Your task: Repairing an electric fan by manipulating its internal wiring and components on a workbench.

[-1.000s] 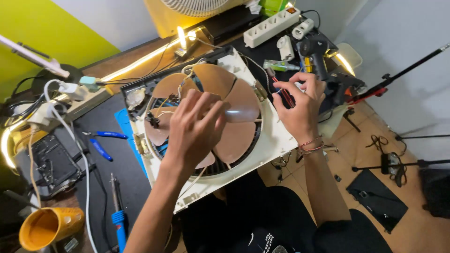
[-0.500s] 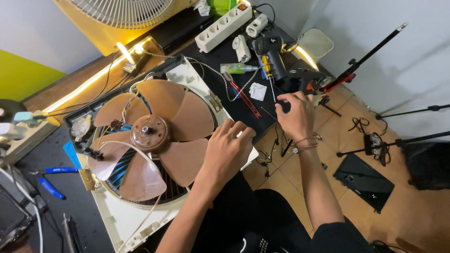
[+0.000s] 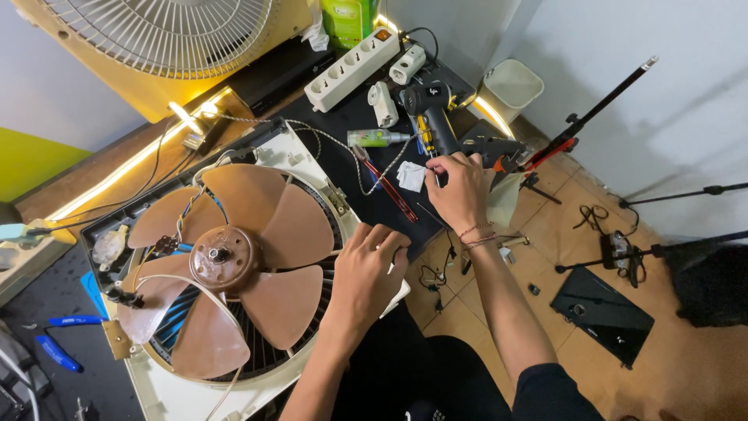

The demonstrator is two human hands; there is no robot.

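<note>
A brown-bladed fan (image 3: 257, 257) lies flat in its white square frame (image 3: 167, 394) on the dark worktop. My left hand (image 3: 366, 269) rests palm down on the frame's right edge, fingers spread, holding nothing. My right hand (image 3: 460, 191) is farther right, its fingers curled together at the foot of a black cordless drill (image 3: 432, 117) and beside a small white paper scrap (image 3: 411, 176). Whether anything is pinched in those fingers is hidden. A red-handled tool (image 3: 389, 191) lies between the two hands.
A white power strip (image 3: 351, 68), white plugs (image 3: 383, 104) and a small green bottle (image 3: 372, 138) sit at the table's back. Blue-handled pliers (image 3: 66, 321) lie left. A standing fan grille (image 3: 164, 35) is behind. Black tripod legs (image 3: 592, 117) and a black panel (image 3: 604, 312) are on the floor.
My left hand slid off the blades onto the frame's right edge. My right hand moved up to the drill's foot. The view swung right, toward the floor.
</note>
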